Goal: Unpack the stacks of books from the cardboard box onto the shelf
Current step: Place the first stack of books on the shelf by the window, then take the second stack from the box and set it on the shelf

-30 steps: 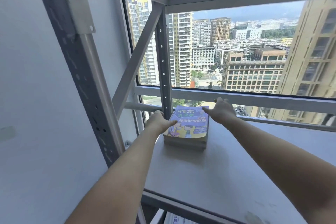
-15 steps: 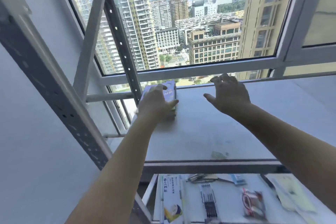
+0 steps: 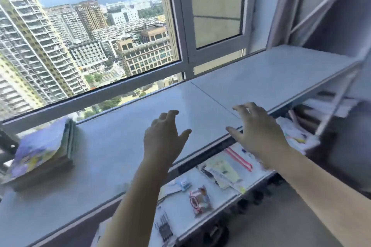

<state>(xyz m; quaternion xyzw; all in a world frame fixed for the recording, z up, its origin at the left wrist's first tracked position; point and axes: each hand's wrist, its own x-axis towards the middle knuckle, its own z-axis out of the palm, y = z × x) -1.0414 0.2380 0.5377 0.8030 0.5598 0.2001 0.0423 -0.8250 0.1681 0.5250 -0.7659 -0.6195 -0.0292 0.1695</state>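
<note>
A stack of books (image 3: 43, 147) with a purple and yellow cover lies flat on the grey shelf board (image 3: 124, 138), at its far left beside the window. My left hand (image 3: 163, 138) hovers over the middle of the board, fingers spread, holding nothing. My right hand (image 3: 258, 133) hangs open over the board's front edge, well to the right of the stack. Both hands are clear of the books. No cardboard box is in view.
A lower shelf (image 3: 202, 212) under the board carries papers (image 3: 224, 170), a snack packet (image 3: 200, 200) and small stationery. A large window (image 3: 96, 46) runs behind the shelf. More stacked papers (image 3: 299, 134) lie at the right under the board.
Both hands have let go of the stack and drawn back to the right. My view has swung right and down, so the books now sit at the far left.
</note>
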